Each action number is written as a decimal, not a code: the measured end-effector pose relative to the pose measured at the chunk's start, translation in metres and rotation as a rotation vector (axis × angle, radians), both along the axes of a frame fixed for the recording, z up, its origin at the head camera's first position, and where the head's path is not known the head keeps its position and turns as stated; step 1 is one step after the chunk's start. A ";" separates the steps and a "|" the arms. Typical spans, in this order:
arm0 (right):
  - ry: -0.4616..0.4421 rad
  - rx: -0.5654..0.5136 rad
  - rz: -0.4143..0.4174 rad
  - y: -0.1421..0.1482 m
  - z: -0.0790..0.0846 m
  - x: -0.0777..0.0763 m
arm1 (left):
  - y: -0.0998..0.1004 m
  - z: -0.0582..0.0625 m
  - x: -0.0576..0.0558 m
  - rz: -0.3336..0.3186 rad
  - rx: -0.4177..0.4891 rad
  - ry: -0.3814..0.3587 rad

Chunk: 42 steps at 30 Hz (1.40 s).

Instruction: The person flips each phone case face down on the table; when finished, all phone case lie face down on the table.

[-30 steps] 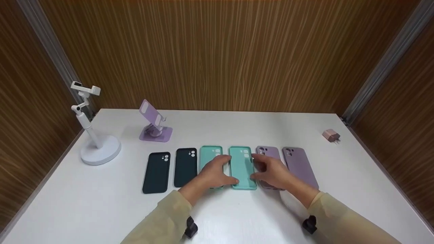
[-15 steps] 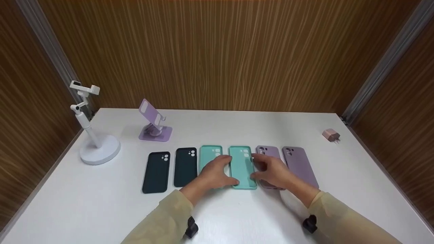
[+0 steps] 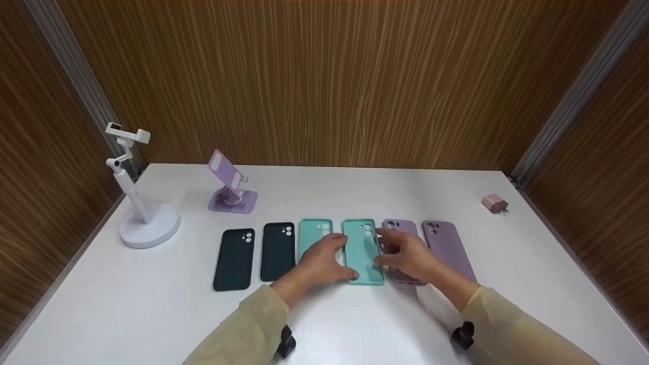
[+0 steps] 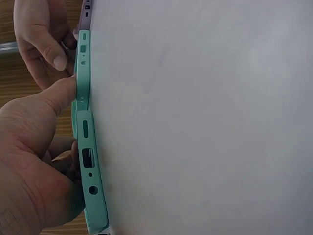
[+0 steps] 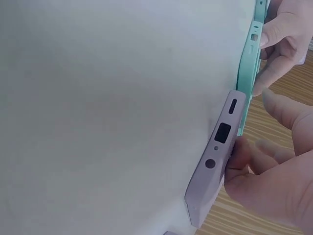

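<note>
Six phone cases lie in a row on the white table (image 3: 355,187): two dark ones (image 3: 234,258) (image 3: 277,250), two teal, two purple. My left hand (image 3: 329,258) rests over the left teal case (image 3: 314,230) (image 4: 93,186), and its thumb presses the near end of the right teal case (image 3: 362,251) (image 4: 83,73) (image 5: 247,78). My right hand (image 3: 400,253) lies over the left purple case (image 3: 398,225) (image 5: 217,152), with its thumb and fingertips touching the right edge of that same teal case. The case lies flat between both hands. The right purple case (image 3: 448,248) is untouched.
A white phone stand (image 3: 144,223) stands at the table's left edge, with a purple folding stand (image 3: 230,190) behind the row. A small pink charger plug (image 3: 494,204) lies at the far right. Wood-panelled walls enclose the table on three sides.
</note>
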State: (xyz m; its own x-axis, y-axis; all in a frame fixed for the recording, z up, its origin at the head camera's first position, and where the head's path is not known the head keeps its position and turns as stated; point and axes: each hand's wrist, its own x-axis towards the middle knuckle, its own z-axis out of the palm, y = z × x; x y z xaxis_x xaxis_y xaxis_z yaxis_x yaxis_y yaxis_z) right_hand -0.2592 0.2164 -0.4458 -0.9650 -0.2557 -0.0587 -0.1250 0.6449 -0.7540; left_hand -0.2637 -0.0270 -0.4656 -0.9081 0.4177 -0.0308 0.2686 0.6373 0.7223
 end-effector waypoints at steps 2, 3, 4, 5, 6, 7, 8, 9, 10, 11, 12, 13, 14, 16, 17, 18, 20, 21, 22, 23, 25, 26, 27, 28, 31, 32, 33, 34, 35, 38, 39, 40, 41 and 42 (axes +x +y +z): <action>0.005 -0.035 0.004 0.000 0.002 0.001 | 0.000 0.001 0.000 0.003 0.001 0.002; 0.008 -0.057 0.007 0.000 0.003 0.002 | 0.000 0.001 0.000 0.003 0.001 0.006; 0.009 -0.082 0.012 0.000 0.003 0.002 | 0.000 0.001 0.000 0.003 0.001 0.010; 0.009 -0.105 0.018 0.000 0.004 0.003 | 0.000 0.001 0.000 0.003 0.001 0.014; 0.007 -0.128 0.021 0.000 0.005 0.003 | 0.000 0.002 -0.001 0.004 0.001 0.014; 0.001 -0.148 0.017 0.000 0.005 0.003 | 0.000 0.002 -0.001 0.004 0.002 0.015; -0.005 -0.166 0.011 -0.001 0.005 0.004 | 0.000 0.002 -0.001 0.003 0.004 0.015; -0.011 -0.182 0.006 -0.001 0.005 0.004 | -0.001 0.002 0.000 0.003 0.006 0.012; -0.023 -0.200 -0.006 -0.002 0.005 0.004 | -0.001 0.002 0.000 0.004 0.010 0.007; -0.036 -0.219 -0.026 -0.002 0.005 0.004 | -0.002 0.002 0.000 0.004 0.014 0.003; -0.048 -0.239 -0.049 -0.002 0.005 0.003 | -0.002 0.003 0.000 0.003 0.017 0.001; -0.062 -0.260 -0.072 -0.002 0.004 0.003 | -0.002 0.003 0.000 0.002 0.022 0.001; -0.075 -0.288 -0.089 -0.002 0.003 0.002 | -0.003 0.003 0.001 0.001 0.025 0.003; -0.096 -0.340 -0.121 -0.002 0.001 0.001 | -0.003 0.003 0.001 -0.003 0.031 0.006; -0.103 -0.358 -0.137 -0.002 0.001 0.000 | -0.003 0.003 0.001 -0.006 0.031 0.008; -0.109 -0.368 -0.148 -0.002 0.000 -0.001 | -0.003 0.003 0.001 -0.008 0.032 0.008; -0.121 -0.385 -0.165 -0.001 -0.002 -0.001 | -0.003 0.003 0.001 -0.014 0.030 0.007; -0.127 -0.381 -0.177 -0.001 -0.002 -0.002 | -0.003 0.003 0.001 -0.015 0.029 0.005; -0.131 -0.377 -0.187 -0.001 -0.003 -0.002 | -0.003 0.003 0.001 -0.016 0.027 0.004; -0.137 -0.373 -0.196 -0.001 -0.003 -0.002 | -0.003 0.003 0.002 -0.016 0.024 0.002; -0.148 -0.376 -0.206 -0.001 -0.003 -0.003 | -0.002 0.003 0.002 -0.013 0.021 0.000; -0.151 -0.377 -0.208 -0.001 -0.004 -0.003 | -0.002 0.003 0.002 -0.009 0.021 -0.002; -0.156 -0.378 -0.213 -0.001 -0.004 -0.003 | -0.002 0.003 0.002 -0.006 0.021 -0.004; -0.161 -0.381 -0.218 0.000 -0.004 -0.004 | -0.001 0.003 0.002 -0.002 0.023 -0.007; -0.176 -0.388 -0.237 0.000 -0.004 -0.004 | 0.000 0.003 0.002 0.004 0.030 -0.016; -0.179 -0.389 -0.241 0.001 -0.004 -0.004 | 0.001 0.004 0.002 0.006 0.032 -0.022; -0.182 -0.389 -0.244 0.001 -0.004 -0.003 | 0.001 0.004 0.002 0.008 0.037 -0.027; -0.184 -0.389 -0.244 0.001 -0.004 -0.003 | 0.001 0.005 0.002 0.012 0.047 -0.035; -0.185 -0.390 -0.245 0.001 -0.004 -0.003 | 0.000 0.005 0.002 0.017 0.058 -0.047; -0.185 -0.393 -0.241 0.000 -0.004 -0.003 | -0.003 0.010 0.003 0.033 0.084 -0.069; -0.186 -0.394 -0.240 0.000 -0.004 -0.003 | -0.004 0.013 0.003 0.040 0.091 -0.075; -0.185 -0.397 -0.239 0.000 -0.004 -0.003 | -0.005 0.016 0.003 0.048 0.096 -0.082; -0.184 -0.397 -0.239 0.000 -0.004 -0.003 | -0.006 0.019 0.004 0.053 0.096 -0.084; -0.184 -0.398 -0.238 0.000 -0.005 -0.003 | -0.007 0.023 0.004 0.056 0.094 -0.079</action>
